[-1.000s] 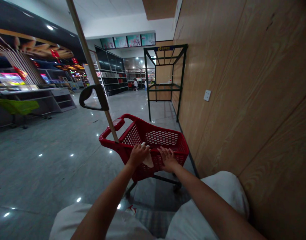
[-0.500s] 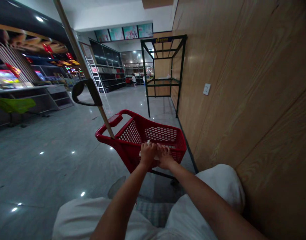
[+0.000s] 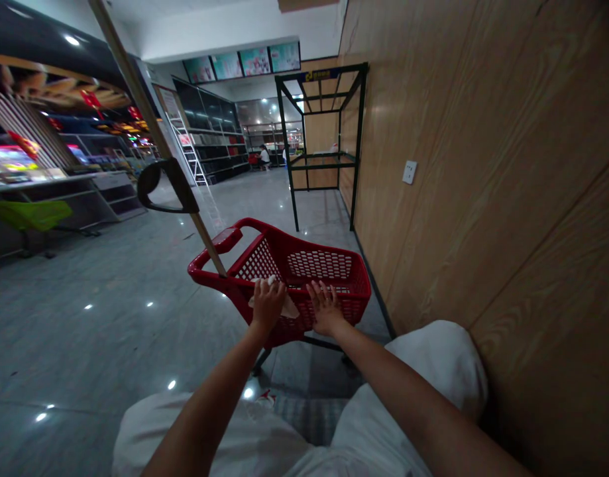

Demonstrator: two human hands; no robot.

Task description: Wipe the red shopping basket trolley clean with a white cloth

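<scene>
A red plastic shopping cart (image 3: 329, 265) stands right in front of my knees. My left hand (image 3: 269, 303) is closed on a crumpled whitish cloth (image 3: 289, 307), pressed to the near side of the basket below its rim. Parts of the cloth stick out above and to the right of the fingers. To the right, my right hand (image 3: 326, 309) lies on the same near side with its fingers spread, holding nothing. A long pole with a dark D-shaped grip (image 3: 182, 189) leans up from beside the cart's handle (image 3: 205, 262).
A wood-panelled wall (image 3: 433, 252) with a socket (image 3: 409, 172) runs along the right. Beyond the cart stands a dark metal frame rack (image 3: 324, 162). At left are a counter (image 3: 118, 192) and a green cart (image 3: 30, 212). A person (image 3: 265, 156) sits far back.
My left hand has moved left along the cart's side with the cloth, away from my right hand. My right hand stays about where it was, its fingers now more spread.
</scene>
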